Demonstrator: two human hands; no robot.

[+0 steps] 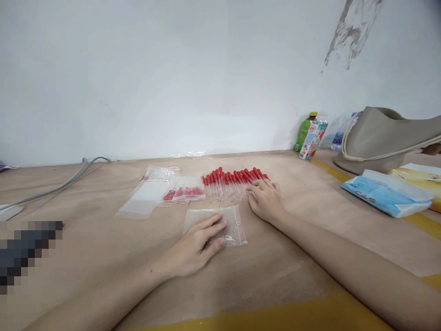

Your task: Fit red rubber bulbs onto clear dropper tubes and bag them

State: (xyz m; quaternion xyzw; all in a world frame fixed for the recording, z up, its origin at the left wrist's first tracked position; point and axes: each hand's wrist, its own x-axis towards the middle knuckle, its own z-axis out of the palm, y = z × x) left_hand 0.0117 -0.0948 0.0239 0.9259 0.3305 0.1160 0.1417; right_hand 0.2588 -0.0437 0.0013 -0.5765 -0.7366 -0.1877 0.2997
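A clear zip bag [236, 225] lies flat on the table, and my left hand [198, 243] rests on it with its fingers apart. Behind the bag, several glass droppers with red bulbs [237, 177] lie in a row, bulbs toward the wall. My right hand [265, 200] is at the row's right end, fingers bent and touching the droppers there; whether it grips one is hidden. Left of the row, clear bags with red bulbs inside [188, 191] overlap other clear bags [144, 195].
Bottles [312, 138] stand by the wall at the right, beside a grey-brown bag [372, 138]. Nearer lie a blue packet [386, 193] and a yellow packet [420, 177]. Grey cables [69, 181] cross the left side. Yellow tape [275, 317] marks the table.
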